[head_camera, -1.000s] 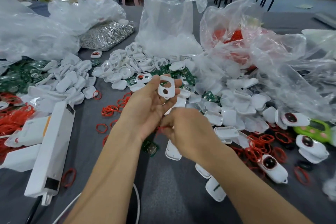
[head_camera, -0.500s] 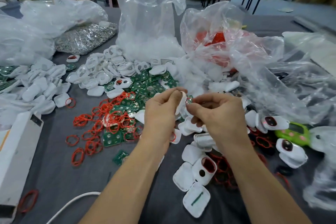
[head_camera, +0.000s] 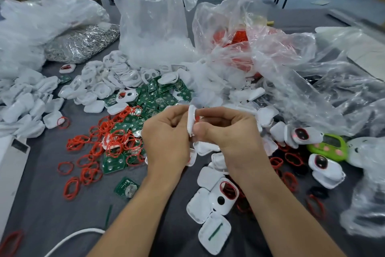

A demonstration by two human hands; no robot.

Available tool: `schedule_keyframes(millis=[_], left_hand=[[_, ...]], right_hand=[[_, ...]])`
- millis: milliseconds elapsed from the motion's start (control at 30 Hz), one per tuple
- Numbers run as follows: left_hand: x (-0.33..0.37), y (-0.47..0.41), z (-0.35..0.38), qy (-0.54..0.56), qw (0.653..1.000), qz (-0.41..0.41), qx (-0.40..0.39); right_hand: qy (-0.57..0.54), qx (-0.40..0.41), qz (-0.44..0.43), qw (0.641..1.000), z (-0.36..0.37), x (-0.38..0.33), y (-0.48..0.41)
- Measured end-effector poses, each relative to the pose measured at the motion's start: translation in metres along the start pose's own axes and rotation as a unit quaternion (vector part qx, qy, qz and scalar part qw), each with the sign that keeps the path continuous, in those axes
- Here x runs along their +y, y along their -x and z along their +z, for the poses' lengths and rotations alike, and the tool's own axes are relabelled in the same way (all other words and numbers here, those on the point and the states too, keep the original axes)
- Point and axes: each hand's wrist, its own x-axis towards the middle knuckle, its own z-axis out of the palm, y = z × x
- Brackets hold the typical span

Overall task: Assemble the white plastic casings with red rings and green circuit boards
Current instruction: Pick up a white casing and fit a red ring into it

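A white casing [head_camera: 191, 120] is held on edge above the table [head_camera: 52, 211], between the two hands and in front of the parts heaps. The left hand [head_camera: 166, 138] is applied to its left side: the fingers are curled, and the casing is pinched between thumb and fingertips. The right hand [head_camera: 227, 133] is applied to its right side: the casing edge is pinched between the thumb below and the forefinger above, and the remaining fingers are curled towards the palm. A red sliver [head_camera: 197, 118] is seen at the right fingertips, against the casing; whether it is a ring cannot be told.

Loose rings [head_camera: 116, 142] are scattered on the table to the left of the left hand, partly over green boards [head_camera: 160, 94], which are heaped just beyond the hands. Empty casings [head_camera: 108, 81] are piled beyond the boards, to the left. A single board [head_camera: 126, 189] bearing a round metal disc lies apart, near the left forearm. A fitted casing [head_camera: 224, 196], with a red ring seated in its opening, lies between the forearms among plain white shells.

A clear bag [head_camera: 154, 17] stands behind the heaps. A second bag [head_camera: 239, 37], holding red parts, is found to its right, and a silver bag [head_camera: 81, 44] to its left. A green device [head_camera: 327, 147] lies at the right. A white cable [head_camera: 70, 238] runs along the near edge.
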Motion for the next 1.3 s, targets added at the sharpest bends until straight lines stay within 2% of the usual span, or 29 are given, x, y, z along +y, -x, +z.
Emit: schedule_keyframes(millis=[133,200,267,333,400,467,600,733,833,900,967,1033,1100,1167,1300], left_hand=[[0.005,0.001,-0.002,0.024,0.989,0.013,-0.147],[0.006,0.000,-0.006,0.065,0.971,-0.027,-0.231],[0.009,-0.001,-0.006,0.110,0.954,-0.090,-0.265],[0.011,0.001,-0.002,0.135,0.957,-0.119,-0.227],[0.012,0.003,0.003,0.127,0.974,-0.109,-0.156],[0.013,0.004,0.004,0.132,0.978,-0.112,-0.120],[0.020,0.004,0.004,0.193,0.958,-0.183,-0.106],[0.024,0.006,0.005,0.249,0.932,-0.237,-0.112],[0.021,0.004,0.006,0.256,0.929,-0.239,-0.119],[0.017,0.003,0.007,0.236,0.939,-0.219,-0.121],[0.014,0.001,0.006,0.204,0.954,-0.187,-0.113],[0.011,0.000,0.006,0.174,0.965,-0.159,-0.111],[0.009,0.002,0.007,0.149,0.972,-0.132,-0.124],[0.007,0.005,0.010,0.137,0.975,-0.105,-0.137],[0.004,0.009,0.013,0.117,0.978,-0.057,-0.164]], right_hand=[[0.051,0.060,-0.085,0.993,-0.003,-0.001,-0.002],[0.092,0.082,-0.109,0.986,-0.008,-0.001,-0.004],[0.155,0.097,-0.132,0.974,-0.012,-0.001,-0.004],[0.212,0.094,-0.161,0.959,-0.011,0.000,-0.003],[0.260,0.087,-0.195,0.941,-0.008,0.003,-0.001],[0.308,0.089,-0.218,0.922,-0.007,0.004,0.000],[0.306,0.068,-0.214,0.925,-0.010,0.005,-0.002],[0.402,0.090,-0.267,0.871,-0.012,0.005,-0.006],[0.395,0.063,-0.265,0.877,-0.017,0.005,-0.008],[0.384,0.070,-0.264,0.882,-0.019,0.004,-0.008],[0.329,0.094,-0.236,0.909,-0.022,0.001,-0.008],[0.229,0.112,-0.181,0.950,-0.025,-0.003,-0.009],[0.157,0.115,-0.147,0.970,-0.025,-0.004,-0.009],[0.134,0.112,-0.133,0.976,-0.019,-0.001,-0.008],[0.170,0.100,-0.124,0.973,-0.016,0.003,-0.008]])
